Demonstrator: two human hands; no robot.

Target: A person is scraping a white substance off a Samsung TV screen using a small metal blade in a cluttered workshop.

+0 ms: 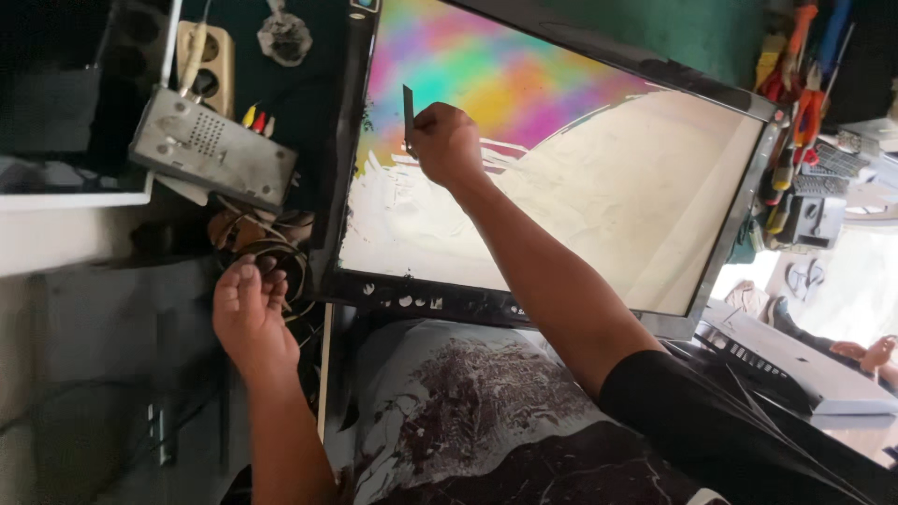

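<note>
A flat display panel (599, 187) lies tilted before the person, its upper part glowing in rainbow colours, its lower part pale and scraped. The right hand (447, 142) is clamped on a thin dark blade (408, 114), held upright against the panel near its upper left edge. The left hand (248, 313) rests loosely curled beside the panel's black frame, holding nothing, just by coiled cables (271, 248). A grey metal box (210, 148) lies further left. Hand tools (795, 112) sit past the panel's right side.
</note>
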